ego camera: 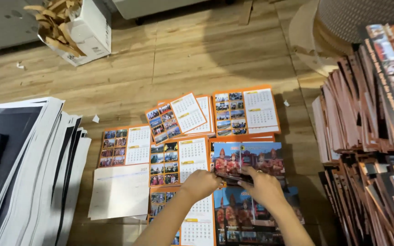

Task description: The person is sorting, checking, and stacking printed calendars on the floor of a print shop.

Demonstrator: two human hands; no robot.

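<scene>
On the wooden floor, low centre of my head cam: both hands meet over a small bundle of printed sheets, dark along its near edge, which sits on top of the cover page stack w/ costumed figures on it. My left hand pinches the bundle's left end, fingers curled narrow; my right hand grips the right end, thumb over the top, also closed tight. Bundle's long axis runs left-right, across my view, so each hand has one end; neither is clearly nearer, though the right covers more of it.

Bundle lies straight ahead of my wrists, just beyond the fingertips, touching the cover stack beneath. Orange-bordered calendar pages lie just left of it, more calendar pages fanned further out, approx. in rows. A second cover page sits under my forearms, nearer me.

Far left: a tall pile of white and black sheets, well apart from the hands. Far right: leaning stacks of finished booklets, near the right arm but not touching. Top left, a cardboard box w/ brown paper scraps, far off.

Can't tell how many sheets the bundle holds; fingers hide its middle.
</scene>
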